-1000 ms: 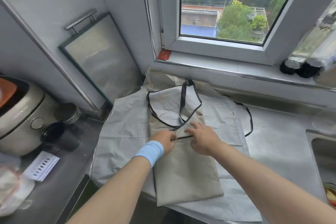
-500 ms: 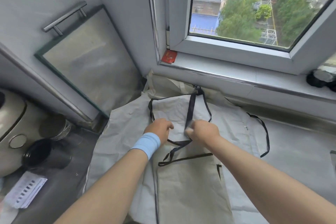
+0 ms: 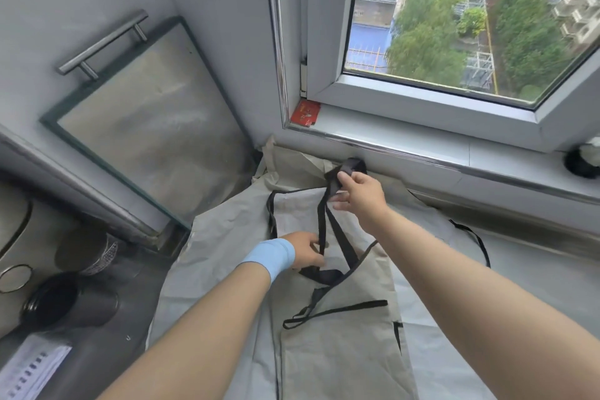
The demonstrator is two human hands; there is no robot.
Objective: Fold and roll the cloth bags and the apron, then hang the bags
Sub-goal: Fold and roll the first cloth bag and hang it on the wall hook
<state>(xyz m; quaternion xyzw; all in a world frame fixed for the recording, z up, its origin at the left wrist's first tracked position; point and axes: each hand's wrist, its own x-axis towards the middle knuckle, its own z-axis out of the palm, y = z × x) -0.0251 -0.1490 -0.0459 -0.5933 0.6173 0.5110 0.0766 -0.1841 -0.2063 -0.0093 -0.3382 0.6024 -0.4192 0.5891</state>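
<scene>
A beige apron [image 3: 341, 344] with black trim lies on top of a larger pale grey cloth [image 3: 214, 256] spread over the counter. Its black neck strap [image 3: 328, 221] is lifted and stretched toward the window. My right hand [image 3: 357, 193] pinches the far end of that strap just below the sill. My left hand [image 3: 306, 253], with a light blue wristband, presses on the apron's bib and holds the strap's lower part. A thin black tie [image 3: 334, 310] trails across the apron's front.
A glass-and-steel board [image 3: 152, 127] with a bar handle leans on the left wall. Two dark cups [image 3: 68, 302] and an appliance [image 3: 13, 243] stand at the left. The window sill [image 3: 422, 143] carries a red card [image 3: 305, 112] and a dark object [image 3: 581, 161].
My right hand has gone from the middle of the apron up to the strap's far end and lifted it toward the window. The left hand stayed on the bib. The view tilted upward.
</scene>
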